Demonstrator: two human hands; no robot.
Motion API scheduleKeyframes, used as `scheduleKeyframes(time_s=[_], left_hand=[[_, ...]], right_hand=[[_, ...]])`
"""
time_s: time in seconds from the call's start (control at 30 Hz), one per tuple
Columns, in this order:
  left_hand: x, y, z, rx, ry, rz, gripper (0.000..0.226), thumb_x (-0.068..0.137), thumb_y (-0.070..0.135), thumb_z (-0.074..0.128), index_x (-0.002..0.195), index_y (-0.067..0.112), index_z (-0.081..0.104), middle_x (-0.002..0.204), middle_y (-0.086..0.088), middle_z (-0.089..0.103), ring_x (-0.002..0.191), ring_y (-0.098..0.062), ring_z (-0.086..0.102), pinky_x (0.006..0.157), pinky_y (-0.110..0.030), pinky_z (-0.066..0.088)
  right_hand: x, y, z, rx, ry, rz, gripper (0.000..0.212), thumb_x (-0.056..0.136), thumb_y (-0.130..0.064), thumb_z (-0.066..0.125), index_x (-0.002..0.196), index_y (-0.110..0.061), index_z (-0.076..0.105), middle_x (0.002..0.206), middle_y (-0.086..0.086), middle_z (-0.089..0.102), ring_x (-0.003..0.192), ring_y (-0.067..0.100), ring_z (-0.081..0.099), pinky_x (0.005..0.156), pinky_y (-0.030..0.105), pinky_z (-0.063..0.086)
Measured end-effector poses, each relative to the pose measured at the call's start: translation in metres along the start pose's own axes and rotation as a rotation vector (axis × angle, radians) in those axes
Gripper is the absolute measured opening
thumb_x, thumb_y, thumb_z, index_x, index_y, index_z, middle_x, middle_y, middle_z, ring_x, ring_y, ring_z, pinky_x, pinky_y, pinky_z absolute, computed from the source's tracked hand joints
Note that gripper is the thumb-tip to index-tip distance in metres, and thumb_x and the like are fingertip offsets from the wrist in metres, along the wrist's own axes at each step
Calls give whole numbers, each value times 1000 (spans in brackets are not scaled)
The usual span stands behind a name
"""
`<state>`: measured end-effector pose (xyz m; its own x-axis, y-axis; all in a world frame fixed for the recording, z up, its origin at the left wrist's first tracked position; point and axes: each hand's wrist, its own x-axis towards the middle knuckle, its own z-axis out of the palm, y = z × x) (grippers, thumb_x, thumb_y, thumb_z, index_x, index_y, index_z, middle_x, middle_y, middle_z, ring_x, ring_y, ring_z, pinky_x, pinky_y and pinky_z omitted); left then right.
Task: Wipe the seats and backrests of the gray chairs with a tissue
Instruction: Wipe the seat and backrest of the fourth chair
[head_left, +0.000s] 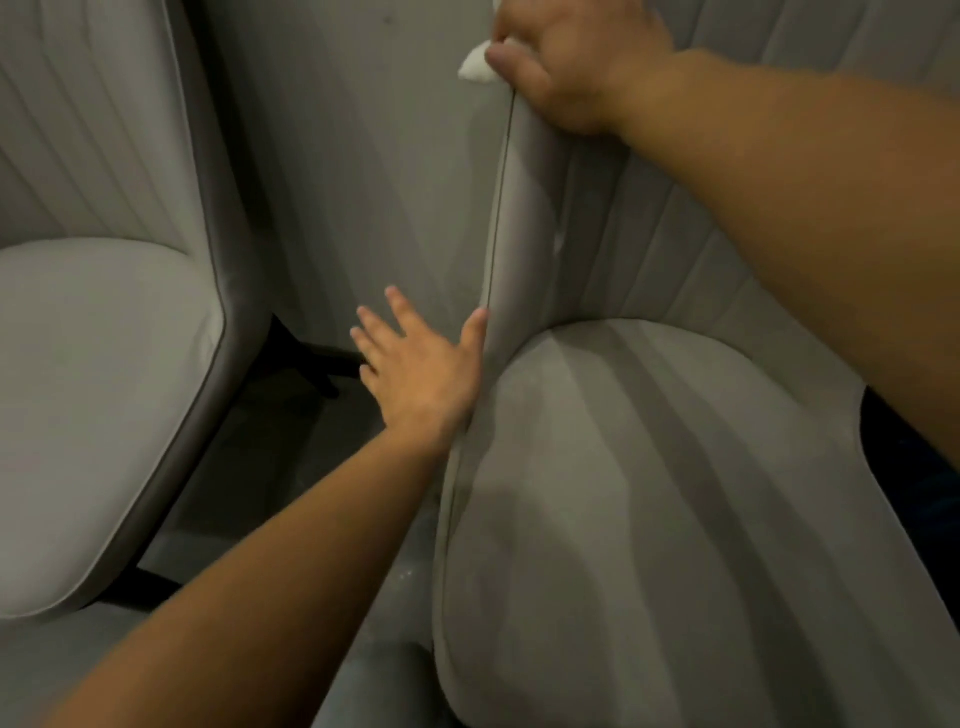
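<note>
Two gray chairs stand side by side. The right hand (566, 62) pinches a white tissue (475, 65) against the top edge of the nearer chair's backrest (649, 228), likely wiping it, while the left hand (421, 369), fingers spread flat, braces that chair's side.

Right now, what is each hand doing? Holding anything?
Left hand: open, fingers spread, thumb side against the edge of the right chair.
Right hand: grips the white tissue at the top of that chair's backrest edge.
</note>
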<state>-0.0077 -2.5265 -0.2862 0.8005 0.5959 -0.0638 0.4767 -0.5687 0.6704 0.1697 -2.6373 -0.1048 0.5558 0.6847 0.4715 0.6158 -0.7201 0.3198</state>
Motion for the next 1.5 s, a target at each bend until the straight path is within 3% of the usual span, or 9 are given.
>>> scheduleKeyframes(time_s=[0.17, 0.33, 0.47, 0.67, 0.83, 1.1, 1.23, 1.3, 1.5], left_hand=[[16, 72, 26, -22, 10, 184, 106, 83, 80, 42, 157, 16, 2, 162, -16, 12, 149, -33, 5, 118, -53, 16], [28, 77, 44, -188, 56, 237, 82, 90, 58, 57, 147, 10, 24, 139, -17, 49, 119, -40, 53, 90, -47, 44], [36, 65, 50, -110, 94, 300, 80, 89, 63, 53, 145, 11, 30, 137, -16, 53, 108, -45, 57, 82, -48, 44], [36, 60, 51, -144, 102, 307, 75, 91, 60, 49, 147, 13, 31, 139, -14, 54, 112, -46, 54, 87, -49, 42], [37, 59, 54, -162, 109, 296, 62, 97, 52, 44, 145, 13, 34, 132, -16, 58, 108, -47, 56, 83, -48, 42], [35, 55, 54, -186, 113, 308, 49, 102, 43, 36, 145, 18, 34, 132, -13, 59, 105, -47, 56, 80, -47, 42], [35, 54, 54, -219, 119, 316, 49, 102, 43, 35, 146, 21, 35, 129, -11, 61, 105, -45, 58, 81, -47, 44], [34, 54, 55, -225, 131, 315, 49, 102, 42, 35, 146, 20, 36, 128, -11, 62, 104, -45, 58, 81, -46, 44], [34, 56, 56, -208, 153, 304, 49, 102, 41, 32, 146, 20, 36, 128, -12, 63, 104, -44, 59, 83, -46, 44]], right_hand=[[6, 6, -1, -119, -12, -40, 58, 98, -57, 23, 122, -19, 61, 143, 3, 48, 143, 30, 31, 114, 54, 19], [6, 9, 1, -167, -7, -71, 62, 95, -61, 26, 124, -21, 63, 147, 2, 46, 153, 30, 7, 120, 61, -3], [7, 9, 7, -178, -19, -80, 64, 92, -64, 26, 125, -23, 63, 151, 1, 42, 154, 30, 5, 119, 62, -3], [5, 10, 9, -184, 29, -84, 63, 94, -62, 27, 126, -22, 64, 151, 3, 43, 153, 33, 7, 119, 64, 0], [-3, 10, 25, -133, 171, -53, 56, 98, -58, 33, 138, -27, 57, 160, 2, 34, 152, 37, 15, 118, 65, 4], [-50, -18, 76, 106, 369, 305, 60, 102, -47, 33, 156, -21, 28, 164, 8, 24, 152, 35, 16, 118, 61, 12], [-97, -33, 118, 177, 300, 388, 63, 104, -48, 23, 159, -20, 12, 166, 5, 11, 153, 32, 11, 120, 60, 9], [-135, -39, 146, 157, 237, 373, 66, 103, -47, 30, 159, -22, 6, 166, 0, 4, 153, 33, 10, 120, 59, 8], [-195, -38, 181, 0, 49, 293, 73, 95, -51, 39, 157, -25, 12, 166, 0, 11, 152, 31, 6, 118, 63, 12]])
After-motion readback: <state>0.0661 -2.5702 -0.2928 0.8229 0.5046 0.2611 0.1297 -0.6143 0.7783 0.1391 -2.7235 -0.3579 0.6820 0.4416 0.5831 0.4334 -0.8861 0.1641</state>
